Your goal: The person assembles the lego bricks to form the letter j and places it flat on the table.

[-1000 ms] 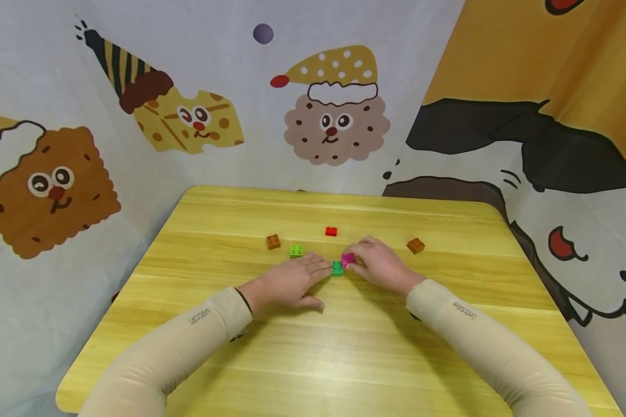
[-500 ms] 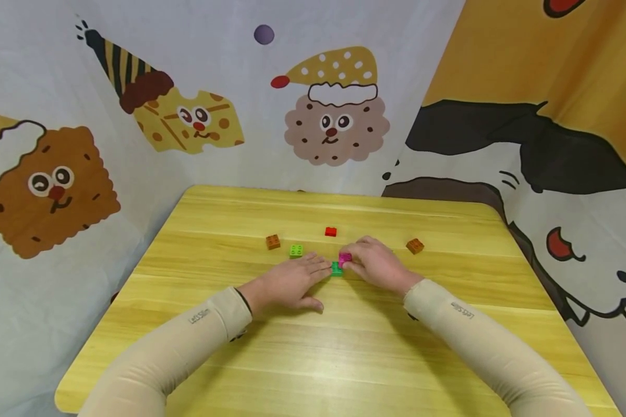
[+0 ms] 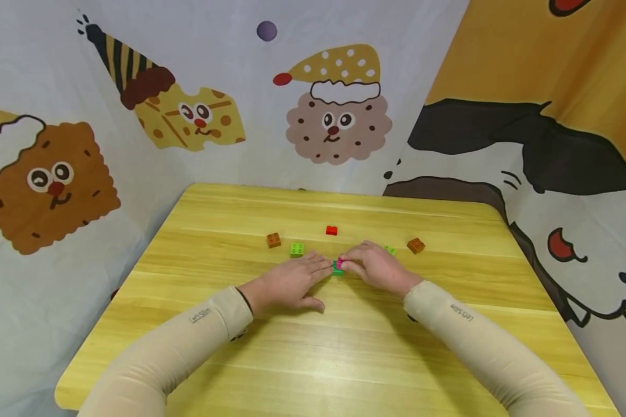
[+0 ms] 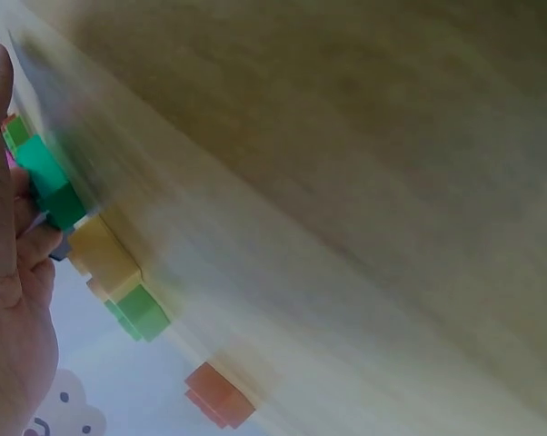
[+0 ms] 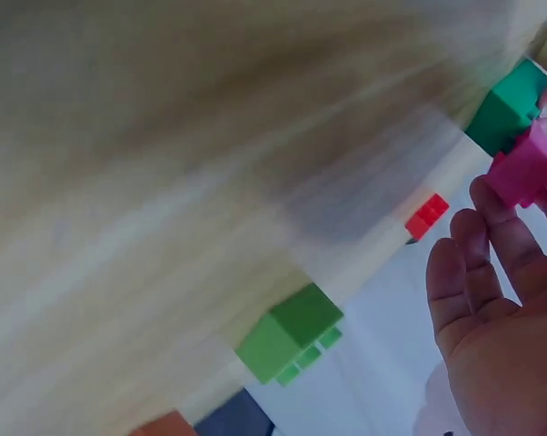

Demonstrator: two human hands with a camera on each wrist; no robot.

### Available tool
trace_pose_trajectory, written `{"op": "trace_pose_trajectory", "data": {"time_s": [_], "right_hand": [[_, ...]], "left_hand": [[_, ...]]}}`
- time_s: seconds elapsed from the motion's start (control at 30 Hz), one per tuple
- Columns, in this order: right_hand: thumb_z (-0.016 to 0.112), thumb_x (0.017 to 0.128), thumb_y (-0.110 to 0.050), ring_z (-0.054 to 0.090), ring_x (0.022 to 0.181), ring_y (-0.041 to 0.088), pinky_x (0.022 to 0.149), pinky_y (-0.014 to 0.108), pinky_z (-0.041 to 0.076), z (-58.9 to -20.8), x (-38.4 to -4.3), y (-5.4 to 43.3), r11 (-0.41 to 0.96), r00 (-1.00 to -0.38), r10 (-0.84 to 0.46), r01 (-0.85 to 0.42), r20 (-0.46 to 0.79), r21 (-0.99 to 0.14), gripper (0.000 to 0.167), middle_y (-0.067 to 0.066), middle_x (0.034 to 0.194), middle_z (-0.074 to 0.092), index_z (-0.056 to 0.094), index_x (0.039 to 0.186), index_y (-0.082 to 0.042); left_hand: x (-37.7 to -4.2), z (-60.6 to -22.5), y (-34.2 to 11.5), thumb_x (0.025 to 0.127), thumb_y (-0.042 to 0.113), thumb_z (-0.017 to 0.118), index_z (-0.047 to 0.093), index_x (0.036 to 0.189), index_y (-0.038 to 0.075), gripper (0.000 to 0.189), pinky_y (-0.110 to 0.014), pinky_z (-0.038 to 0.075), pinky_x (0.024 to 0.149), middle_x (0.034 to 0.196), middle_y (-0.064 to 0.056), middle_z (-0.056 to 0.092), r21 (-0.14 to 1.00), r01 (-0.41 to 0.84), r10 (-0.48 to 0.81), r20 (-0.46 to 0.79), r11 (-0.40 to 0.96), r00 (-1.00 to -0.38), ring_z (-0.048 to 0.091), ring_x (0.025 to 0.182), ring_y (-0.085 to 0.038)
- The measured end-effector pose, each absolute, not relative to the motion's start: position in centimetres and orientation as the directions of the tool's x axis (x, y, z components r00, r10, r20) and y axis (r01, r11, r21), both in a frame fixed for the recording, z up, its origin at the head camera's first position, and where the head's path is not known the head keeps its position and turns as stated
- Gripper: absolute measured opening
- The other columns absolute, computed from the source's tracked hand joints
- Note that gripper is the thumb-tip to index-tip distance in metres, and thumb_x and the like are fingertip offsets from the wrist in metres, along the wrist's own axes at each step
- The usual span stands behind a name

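Observation:
My right hand [image 3: 378, 266] pinches a pink toy building brick [image 3: 339, 263] between thumb and fingertips. In the right wrist view the pink brick [image 5: 525, 168] meets the studded side of a darker green brick [image 5: 510, 107]. My left hand [image 3: 294, 282] lies palm down over the table, its fingers fairly straight and their tips at the left edge of the green brick [image 3: 338, 271]. The left wrist view shows a yellow brick [image 4: 105, 259] beside the left fingers; the hand hides it from the head view.
Behind the hands, a light green brick [image 3: 297, 250], an orange-brown brick [image 3: 273, 240] and a red brick [image 3: 331, 230] lie on the wooden table [image 3: 229, 214]. Right of them are another light green brick [image 3: 389, 250], partly hidden, and another orange-brown brick [image 3: 416, 245]. A printed curtain [image 3: 214, 52] hangs behind.
My right hand has moved slightly left, bringing the pink brick over the green one. A light green brick behind the right hand has come into view. The left hand has stayed still.

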State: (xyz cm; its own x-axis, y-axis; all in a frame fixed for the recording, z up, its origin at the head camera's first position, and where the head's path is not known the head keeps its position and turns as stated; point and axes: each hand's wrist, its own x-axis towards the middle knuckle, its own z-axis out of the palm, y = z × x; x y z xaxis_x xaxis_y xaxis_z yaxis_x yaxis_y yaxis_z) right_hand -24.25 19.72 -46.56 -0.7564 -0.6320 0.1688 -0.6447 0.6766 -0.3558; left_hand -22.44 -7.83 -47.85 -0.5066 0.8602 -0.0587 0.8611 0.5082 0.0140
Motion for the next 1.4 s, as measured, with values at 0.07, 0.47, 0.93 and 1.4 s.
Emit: {"op": "trace_pose_trajectory", "data": {"time_s": [0.07,0.47,0.93,1.4], "right_hand": [[0.07,0.105,-0.03,0.074,0.106,0.016,0.097,0.04,0.061,-46.5,-24.3,19.7,0.664,-0.771,-0.621,-0.612,0.14,-0.429,0.024,-0.002,0.115,0.082,0.081,0.122,-0.016],[0.074,0.103,-0.025,0.074,0.099,0.017,0.086,0.034,0.063,-45.9,-25.9,19.6,0.653,-0.84,-0.522,-0.285,-0.145,-0.702,0.03,0.007,0.117,0.079,0.071,0.131,-0.014],[0.08,0.098,-0.032,0.053,0.073,0.015,0.067,0.027,0.049,-46.0,-26.6,20.5,0.481,-0.765,-0.455,0.219,-0.455,-0.849,0.039,0.006,0.091,0.068,0.072,0.13,-0.01],[0.083,0.095,-0.034,0.05,0.07,0.014,0.064,0.027,0.044,-46.5,-27.0,20.5,0.459,-0.763,-0.445,0.255,-0.469,-0.851,0.043,0.002,0.092,0.072,0.073,0.129,-0.011]], "left_hand": [[-22.4,-47.8,-7.8,0.101,0.074,0.052,0.035,0.167,0.004,0.097,-0.043,0.016,0.137,0.175,-0.014,0.034,0.017,0.863,0.862,-0.053,0.506,-0.504,0.031,0.164,-0.032],[-22.5,-47.9,-7.6,0.1,0.076,0.051,0.035,0.167,0.005,0.099,-0.044,0.017,0.136,0.175,-0.013,0.033,0.027,0.851,0.85,-0.061,0.525,-0.523,0.03,0.164,-0.03],[-24.0,-45.7,-10.9,0.091,0.063,0.076,0.055,0.156,0.011,0.086,-0.055,0.021,0.135,0.158,-0.006,0.059,0.049,0.754,0.751,0.057,0.656,-0.657,0.038,0.159,-0.037],[-24.2,-46.2,-10.6,0.096,0.041,0.078,0.073,0.134,0.016,0.046,-0.052,0.031,0.131,0.136,-0.001,0.075,0.068,0.711,0.709,0.044,0.7,-0.703,0.054,0.147,-0.033]]}}
